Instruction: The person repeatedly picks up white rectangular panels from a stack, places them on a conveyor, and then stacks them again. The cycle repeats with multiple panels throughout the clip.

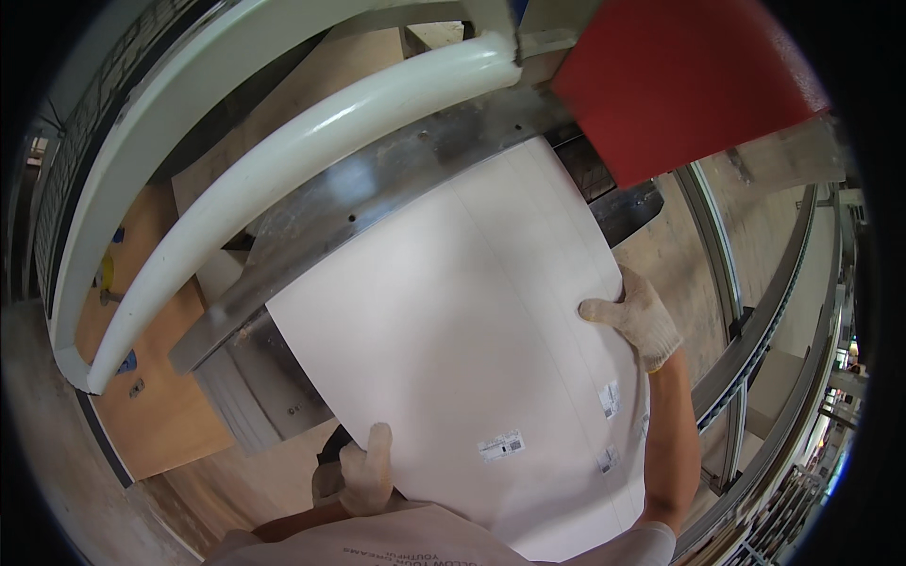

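Observation:
A large white panel (444, 311) lies in front of me, with faint lines along its length and printed labels (500, 445) on its near part. My right hand (642, 316), in a knitted work glove, grips the panel's right edge, thumb on top and fingers hidden beneath. At the near left edge, my gloved left hand (366, 472) holds the panel with its thumb up on the face; its other fingers are mostly out of sight. The panel's far edge meets a grey metal bar (354, 212).
Above the bar curves a thick white tube (311, 141) of a machine frame. A red block-like cover (689, 85) juts in at the upper right. To the right run metal rails (722, 255); at the left is an orange-brown board surface (156, 406).

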`<control>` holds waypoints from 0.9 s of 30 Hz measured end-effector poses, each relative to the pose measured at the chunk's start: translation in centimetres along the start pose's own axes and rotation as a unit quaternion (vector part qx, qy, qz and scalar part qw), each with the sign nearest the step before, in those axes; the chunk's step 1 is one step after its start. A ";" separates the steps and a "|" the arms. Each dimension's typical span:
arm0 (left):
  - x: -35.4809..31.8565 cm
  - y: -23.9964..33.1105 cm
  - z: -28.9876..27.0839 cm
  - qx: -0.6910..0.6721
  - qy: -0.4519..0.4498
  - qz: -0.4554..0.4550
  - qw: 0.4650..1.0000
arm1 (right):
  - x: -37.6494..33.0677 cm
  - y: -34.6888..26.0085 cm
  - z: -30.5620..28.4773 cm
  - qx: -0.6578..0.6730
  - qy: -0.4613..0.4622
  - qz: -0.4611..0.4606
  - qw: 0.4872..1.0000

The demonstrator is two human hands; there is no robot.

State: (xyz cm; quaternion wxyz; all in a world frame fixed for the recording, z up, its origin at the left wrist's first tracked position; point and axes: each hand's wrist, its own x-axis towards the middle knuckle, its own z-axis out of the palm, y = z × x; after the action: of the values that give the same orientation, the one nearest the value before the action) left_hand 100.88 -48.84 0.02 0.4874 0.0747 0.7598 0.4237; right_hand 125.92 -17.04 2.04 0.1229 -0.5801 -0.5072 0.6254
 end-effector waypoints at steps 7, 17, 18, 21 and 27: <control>1.2 2.5 4.8 -0.059 0.036 -0.050 0.996 | 1.5 -0.6 -3.9 0.048 -0.006 0.019 0.999; 5.3 2.3 11.8 -0.100 -0.027 0.149 0.983 | 5.0 0.2 -11.4 -0.116 0.059 -0.061 0.990; 5.6 2.3 12.6 -0.088 -0.029 0.139 0.986 | 5.3 0.1 -12.5 -0.100 0.045 -0.037 0.993; 5.9 2.6 15.5 -0.001 -0.010 0.056 0.998 | 6.6 0.7 -16.1 -0.079 0.023 -0.009 0.997; 7.6 4.6 23.4 0.035 0.038 0.183 0.982 | 11.3 2.1 -23.7 -0.134 0.060 -0.107 0.983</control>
State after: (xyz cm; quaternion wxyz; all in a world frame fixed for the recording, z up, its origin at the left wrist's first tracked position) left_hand 114.40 -28.61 -5.67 0.3698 0.2133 0.7655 0.4814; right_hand 143.63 2.03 -1.92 0.1401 -0.5705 -0.6373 0.4988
